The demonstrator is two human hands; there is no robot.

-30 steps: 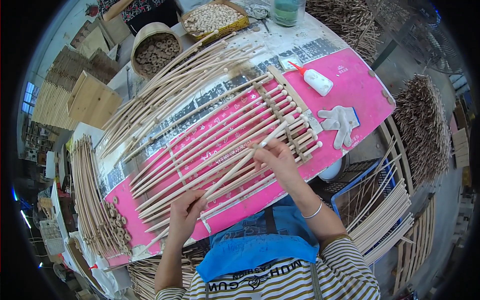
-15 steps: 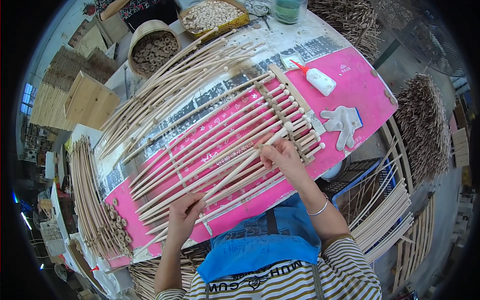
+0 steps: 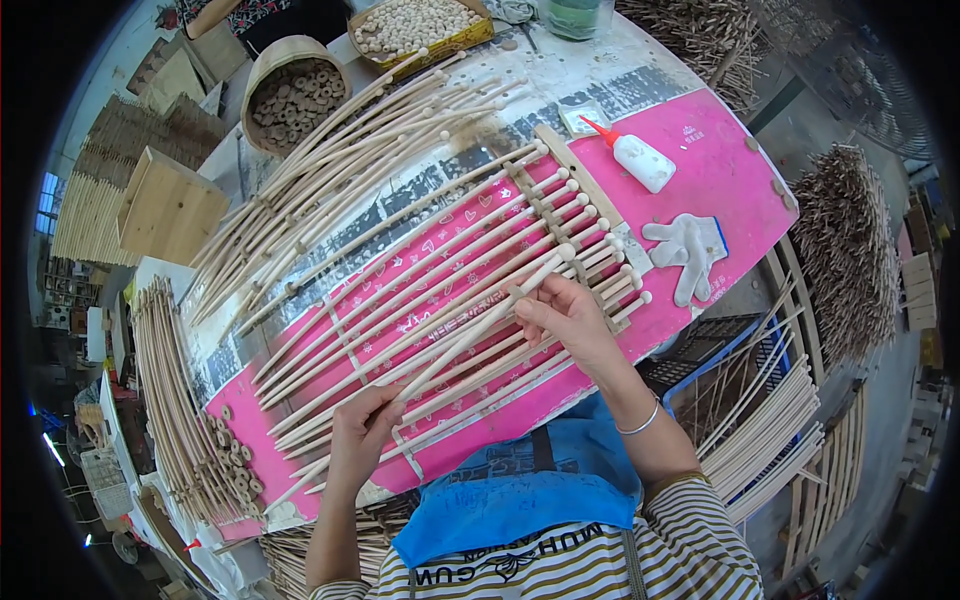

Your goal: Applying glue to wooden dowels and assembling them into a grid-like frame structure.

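Observation:
My left hand (image 3: 366,424) is closed around the lower part of a pale wooden stick (image 3: 460,346), which slants up to the right above the pink sheet. A round wooden ball (image 3: 566,252) caps its upper end, and a small brown wooden ring (image 3: 515,291) sits around it further down. My right hand (image 3: 565,318) has thumb and fingers pinched at the stick by that ring; the exact contact is partly hidden. Beneath lie several ball-ended sticks (image 3: 440,268), side by side in a slotted wooden rack (image 3: 538,200).
A white glue bottle (image 3: 643,163) with red tip and a white glove (image 3: 686,255) lie at right. More sticks (image 3: 300,190) are piled at far left. A bucket of rings (image 3: 298,95) and a box of wooden balls (image 3: 418,28) stand behind. Loose rings (image 3: 235,452) lie lower left.
The ball end of the held stick has shifted slightly left. My right hand's fingers have loosened a little around the ring. My left hand keeps its grip, moving slightly left.

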